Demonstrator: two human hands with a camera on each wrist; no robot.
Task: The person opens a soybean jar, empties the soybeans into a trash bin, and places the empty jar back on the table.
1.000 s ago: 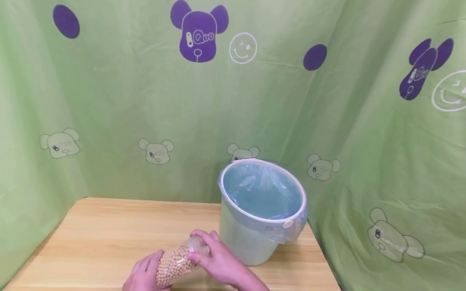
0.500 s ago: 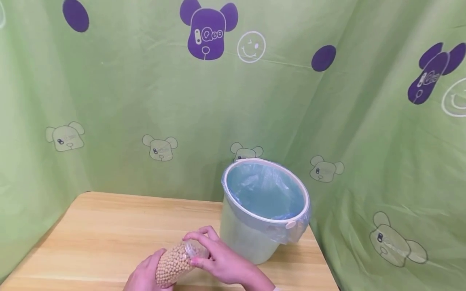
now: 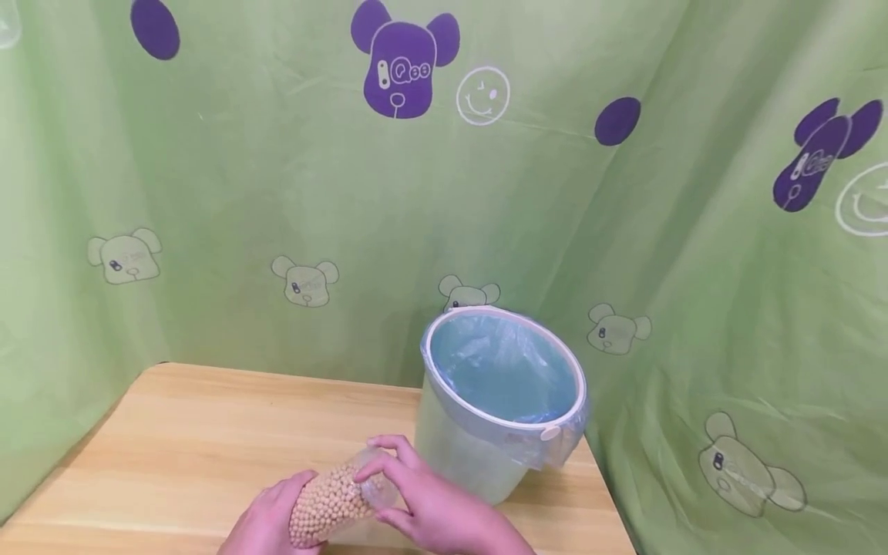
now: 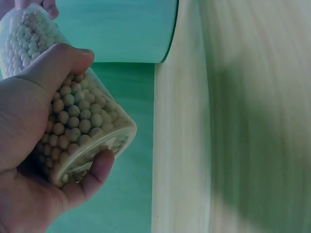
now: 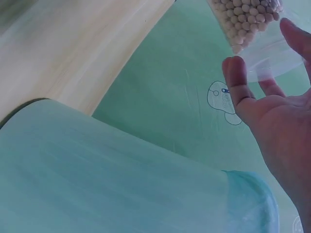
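Note:
A clear plastic jar (image 3: 329,505) full of round tan beads or beans is tilted above the table, its lidded end toward the right. My left hand (image 3: 267,518) grips its lower body; the left wrist view shows the thumb (image 4: 68,60) across the side and a finger under the base. At the other end, the fingers and thumb of my right hand (image 3: 433,501) curl round the clear lid (image 5: 272,56). Behind the right hand stands a pale green bin (image 3: 465,455).
A translucent bluish bag lines the bin, folded over its white rim (image 3: 513,422). The wooden table (image 3: 229,432) extends left of the bin. Green curtains (image 3: 243,169) with bear prints hang behind and at both sides.
The right hand's fingers have shifted and turned around the lid. The jar stays in the left hand, slightly changed in tilt. The head view has shifted a little.

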